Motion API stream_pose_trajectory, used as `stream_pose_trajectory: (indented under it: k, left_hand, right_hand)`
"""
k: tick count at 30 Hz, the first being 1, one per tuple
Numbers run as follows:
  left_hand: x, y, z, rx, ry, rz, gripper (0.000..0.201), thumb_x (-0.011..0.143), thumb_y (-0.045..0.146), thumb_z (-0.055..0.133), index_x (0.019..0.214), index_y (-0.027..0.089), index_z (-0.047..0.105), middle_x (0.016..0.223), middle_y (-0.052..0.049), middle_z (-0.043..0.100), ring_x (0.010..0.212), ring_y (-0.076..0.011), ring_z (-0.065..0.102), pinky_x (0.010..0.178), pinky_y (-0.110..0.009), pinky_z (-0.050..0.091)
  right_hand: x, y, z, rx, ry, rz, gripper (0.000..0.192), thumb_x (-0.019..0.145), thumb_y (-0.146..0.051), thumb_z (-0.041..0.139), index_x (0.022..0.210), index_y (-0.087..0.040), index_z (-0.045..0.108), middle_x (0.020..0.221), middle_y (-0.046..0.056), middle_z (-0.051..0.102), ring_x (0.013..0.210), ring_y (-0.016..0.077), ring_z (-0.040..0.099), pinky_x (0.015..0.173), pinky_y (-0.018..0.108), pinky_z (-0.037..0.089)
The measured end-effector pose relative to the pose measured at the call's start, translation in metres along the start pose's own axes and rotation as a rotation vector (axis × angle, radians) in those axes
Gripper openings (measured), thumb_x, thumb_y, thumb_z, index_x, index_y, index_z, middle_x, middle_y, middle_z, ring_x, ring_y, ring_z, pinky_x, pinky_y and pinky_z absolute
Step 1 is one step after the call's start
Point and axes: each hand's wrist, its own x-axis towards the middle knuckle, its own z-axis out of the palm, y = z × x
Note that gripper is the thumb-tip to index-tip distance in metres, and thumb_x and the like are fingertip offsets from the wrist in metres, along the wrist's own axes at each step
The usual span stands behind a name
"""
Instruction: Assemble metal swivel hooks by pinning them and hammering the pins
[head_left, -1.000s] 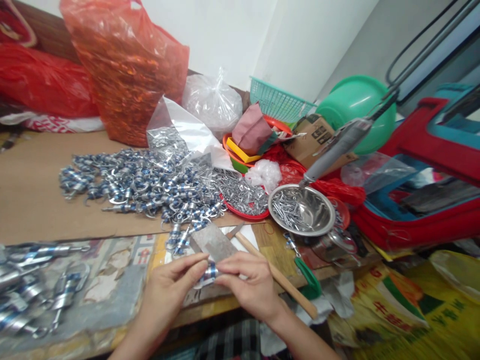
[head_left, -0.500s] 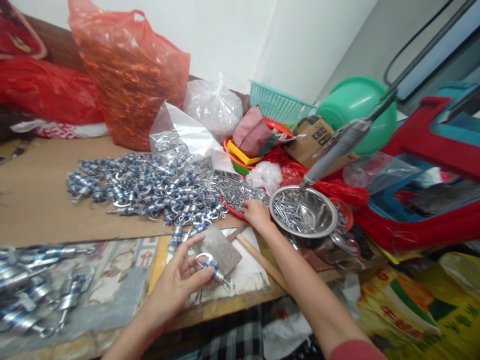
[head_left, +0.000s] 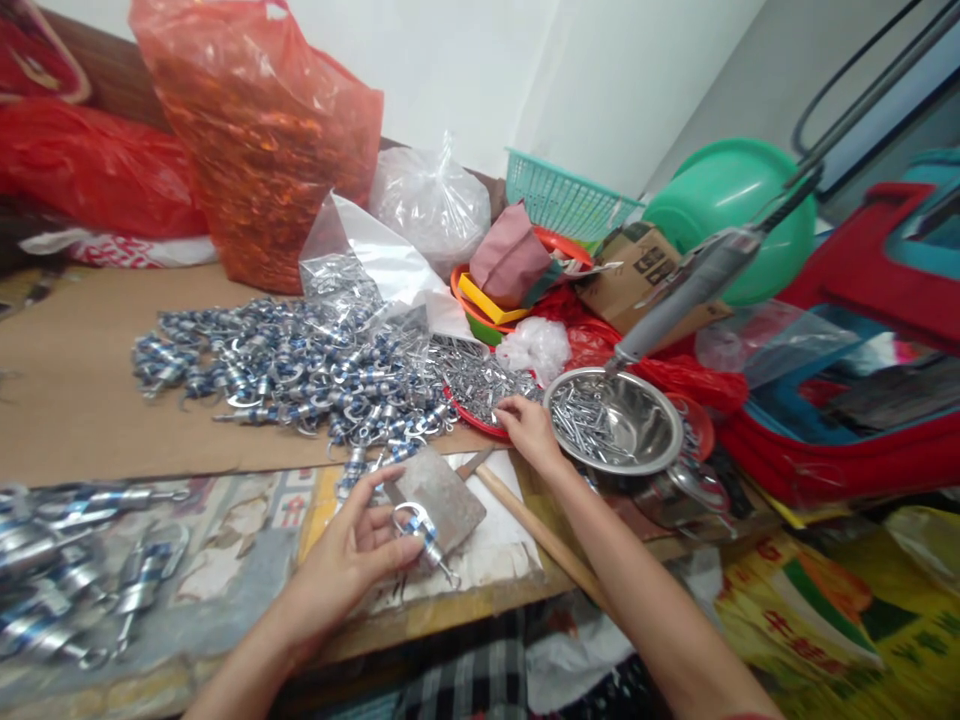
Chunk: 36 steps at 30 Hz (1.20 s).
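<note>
While the left hand is closed around one blue-banded metal fitting, the right hand reaches out apart from it, its fingertips at the small metal pieces in a red tray; whether they pinch one, I cannot tell. That fitting, with a hook at one end and a small eye at the other, is held just in front of the grey block, overlapping its near edge in view. No lettering can be made out on it.

Right of the block, a wooden handle lies slanted on the surface. Beyond the block to the left spreads a heap of similar fittings; beyond it to the right are the tray and a steel bowl of pins.

Writing shows farther off. Well to the right of the block and lower, a yellow bag carries a red "G" and red Chinese characters, too skewed to read surely. Behind the block to the right, a cardboard box has dark printed marks, too small to read. Far behind it to the left, a white bag bears partly folded red characters.
</note>
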Motion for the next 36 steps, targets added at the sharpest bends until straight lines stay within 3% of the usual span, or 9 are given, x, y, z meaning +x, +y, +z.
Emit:
stream_pose_trajectory:
  k: [3, 6, 12, 15, 20, 22, 30, 34, 36]
  left_hand:
    - [-0.001, 0.0, 0.0, -0.011, -0.005, 0.002, 0.076, 0.059, 0.028, 0.071, 0.122, 0.024, 0.03, 0.077, -0.001, 0.063, 0.071, -0.0188, 0.063, 0.066, -0.032, 0.048]
    - [-0.003, 0.001, 0.001, -0.007, 0.003, 0.006, 0.072, 0.06, 0.025, 0.071, 0.12, 0.024, 0.031, 0.076, 0.0, 0.061, 0.069, -0.0171, 0.062, 0.061, -0.029, 0.048]
    - [-0.003, -0.001, 0.001, -0.009, 0.009, 0.027, 0.068, 0.062, 0.025, 0.07, 0.118, 0.024, 0.032, 0.08, 0.0, 0.06, 0.067, -0.0146, 0.059, 0.057, -0.026, 0.047]
    - [-0.002, -0.002, 0.0, -0.002, 0.004, 0.032, 0.066, 0.062, 0.025, 0.07, 0.118, 0.023, 0.033, 0.077, 0.001, 0.058, 0.067, -0.0146, 0.059, 0.058, -0.026, 0.048]
    - [-0.001, -0.003, -0.001, -0.003, -0.01, 0.03, 0.067, 0.063, 0.025, 0.07, 0.119, 0.024, 0.032, 0.077, 0.001, 0.058, 0.069, -0.0155, 0.059, 0.057, -0.026, 0.049]
    - [-0.002, -0.003, -0.001, -0.004, -0.012, 0.026, 0.069, 0.062, 0.025, 0.07, 0.119, 0.024, 0.032, 0.079, 0.0, 0.059, 0.069, -0.0159, 0.059, 0.057, -0.026, 0.048]
    - [-0.004, -0.001, 0.001, -0.002, 0.021, 0.019, 0.07, 0.06, 0.025, 0.071, 0.119, 0.023, 0.033, 0.084, -0.002, 0.062, 0.067, -0.0145, 0.058, 0.056, -0.026, 0.049]
    - [-0.004, 0.0, 0.002, 0.014, 0.036, 0.007, 0.07, 0.06, 0.027, 0.071, 0.119, 0.025, 0.034, 0.079, 0.0, 0.061, 0.07, -0.0168, 0.06, 0.056, -0.026, 0.049]
    - [-0.005, 0.001, 0.003, 0.026, 0.049, 0.009, 0.069, 0.06, 0.027, 0.071, 0.118, 0.024, 0.035, 0.076, 0.0, 0.06, 0.068, -0.0166, 0.06, 0.055, -0.026, 0.049]
  right_hand:
    - [-0.031, -0.027, -0.003, 0.147, -0.085, -0.06, 0.016, 0.08, -0.021, 0.049, 0.081, -0.014, 0.063, 0.072, 0.002, 0.066, 0.065, 0.0121, 0.06, 0.06, 0.022, 0.046]
    - [-0.066, -0.059, -0.002, 0.299, -0.197, -0.217, 0.011, 0.077, -0.017, 0.054, 0.073, -0.015, 0.064, 0.069, 0.0, 0.065, 0.064, 0.0112, 0.059, 0.059, 0.021, 0.045]
    - [-0.099, -0.082, 0.006, 0.159, -0.101, -0.481, 0.018, 0.081, -0.012, 0.048, 0.085, -0.015, 0.065, 0.075, 0.005, 0.065, 0.071, 0.0153, 0.057, 0.069, 0.027, 0.043]
    - [-0.097, -0.082, 0.002, 0.1, -0.159, -0.437, 0.017, 0.08, -0.011, 0.049, 0.085, -0.015, 0.065, 0.075, 0.006, 0.064, 0.071, 0.0158, 0.057, 0.067, 0.026, 0.043]
    - [-0.089, -0.09, -0.012, 0.069, -0.374, -0.309, 0.011, 0.08, -0.017, 0.054, 0.075, -0.017, 0.065, 0.07, 0.001, 0.062, 0.069, 0.0125, 0.056, 0.062, 0.021, 0.039]
    - [-0.085, -0.093, -0.011, 0.053, -0.383, -0.293, 0.012, 0.08, -0.02, 0.055, 0.075, -0.018, 0.066, 0.071, 0.0, 0.062, 0.07, 0.012, 0.055, 0.063, 0.021, 0.038]
    - [-0.089, -0.089, 0.018, 0.211, -0.201, -0.269, 0.012, 0.079, -0.025, 0.056, 0.083, -0.021, 0.067, 0.073, 0.0, 0.061, 0.072, 0.0123, 0.055, 0.065, 0.021, 0.04]
    - [-0.092, -0.069, 0.012, 0.34, 0.015, -0.199, 0.014, 0.083, -0.021, 0.047, 0.084, -0.019, 0.061, 0.079, 0.002, 0.061, 0.076, 0.013, 0.056, 0.069, 0.022, 0.041]
    - [-0.096, -0.049, 0.002, 0.268, 0.107, -0.106, 0.014, 0.083, -0.024, 0.046, 0.089, -0.018, 0.058, 0.084, 0.004, 0.06, 0.079, 0.0147, 0.056, 0.07, 0.025, 0.042]
